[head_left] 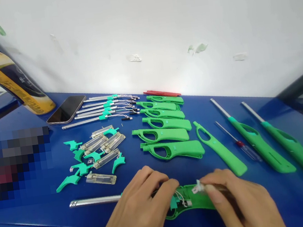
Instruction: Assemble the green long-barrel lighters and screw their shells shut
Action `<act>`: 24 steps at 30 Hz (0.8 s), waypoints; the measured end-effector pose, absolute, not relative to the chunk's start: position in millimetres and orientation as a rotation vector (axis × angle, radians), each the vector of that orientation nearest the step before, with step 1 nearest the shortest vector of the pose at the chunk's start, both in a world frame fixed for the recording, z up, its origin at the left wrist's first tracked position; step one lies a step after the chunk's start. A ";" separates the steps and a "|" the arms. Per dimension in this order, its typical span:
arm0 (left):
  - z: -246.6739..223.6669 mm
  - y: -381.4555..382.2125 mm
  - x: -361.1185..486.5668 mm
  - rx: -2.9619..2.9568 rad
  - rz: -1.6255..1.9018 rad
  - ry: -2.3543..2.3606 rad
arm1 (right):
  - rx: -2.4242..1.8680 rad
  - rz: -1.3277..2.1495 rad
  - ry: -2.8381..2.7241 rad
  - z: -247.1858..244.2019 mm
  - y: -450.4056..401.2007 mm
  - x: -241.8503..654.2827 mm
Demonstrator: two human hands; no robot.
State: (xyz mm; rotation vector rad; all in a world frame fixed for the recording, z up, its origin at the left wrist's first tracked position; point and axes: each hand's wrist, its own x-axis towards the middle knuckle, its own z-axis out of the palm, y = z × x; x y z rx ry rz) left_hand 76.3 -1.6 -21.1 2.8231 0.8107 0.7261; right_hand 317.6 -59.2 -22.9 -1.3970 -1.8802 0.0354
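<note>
In front of me lies an open green lighter shell half [200, 201], its inside facing up. White wires, a black piece and a teal trigger [173, 203] sit inside it, partly under my fingers. A silver metal tube [96, 201] sticks out to its left. My left hand [141, 208] grips the shell from above, fingers curled over its left part. Just over the shell's right part, my right hand [235, 199] pinches a lighter fuel tank [199, 187]. Only its pale valve end shows; the fingers cover most of it.
Clear fuel tanks [101, 179] and teal triggers [70, 181] lie at left, below metal tubes with wires [85, 122]. Green shell halves [182, 149] form a column mid-table. Right are a screwdriver [245, 147] and assembled lighters [265, 150]. A phone [65, 110] and bottle [6, 73] stand back left.
</note>
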 end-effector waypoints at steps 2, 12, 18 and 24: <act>-20.1 -0.7 78.1 2.820 0.742 0.812 | -1.377 0.066 -1.961 -22.2 -56.8 316.6; -18.5 -2.3 76.6 2.821 0.737 0.765 | -1.402 0.031 -2.030 -20.2 -58.8 310.6; -14.9 -1.2 76.3 2.812 0.706 0.763 | -1.396 0.015 -2.072 -20.7 -56.6 311.4; -16.3 -1.4 78.2 2.827 0.774 0.764 | -1.373 -0.084 -2.089 -19.5 -57.1 308.9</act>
